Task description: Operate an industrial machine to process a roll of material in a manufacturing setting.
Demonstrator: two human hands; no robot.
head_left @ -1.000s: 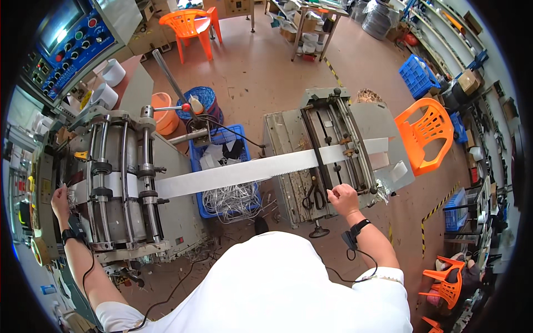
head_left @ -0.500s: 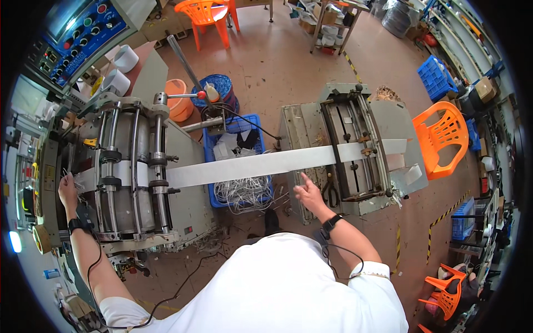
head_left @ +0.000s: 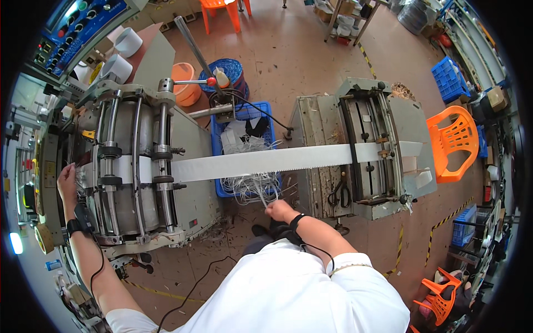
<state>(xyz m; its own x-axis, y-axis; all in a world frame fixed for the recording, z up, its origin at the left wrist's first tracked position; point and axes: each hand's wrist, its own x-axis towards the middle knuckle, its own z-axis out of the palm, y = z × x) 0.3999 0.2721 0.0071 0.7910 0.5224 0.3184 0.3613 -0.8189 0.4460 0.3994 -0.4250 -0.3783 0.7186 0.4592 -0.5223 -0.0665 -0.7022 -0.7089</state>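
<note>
An orange plastic chair (head_left: 452, 141) stands right of the cutter; black scissors (head_left: 339, 192) lie on it, an orange bucket (head_left: 185, 83) sits beyond.

A small factory workshop. At left of the frame stands a grey roller machine (head_left: 133, 166); a long white strip (head_left: 266, 161) with a toothed edge runs from it to a second metal machine (head_left: 361, 150) at centre right. A blue control panel (head_left: 72, 28) with coloured buttons occupies the upper left. The bare concrete floor (head_left: 300, 55) carries yellow-and-black hazard tape (head_left: 444, 222), blue plastic crates (head_left: 452, 83), orange plastic chairs (head_left: 455, 141), an orange bucket (head_left: 186, 83) and scattered offcuts.
</note>
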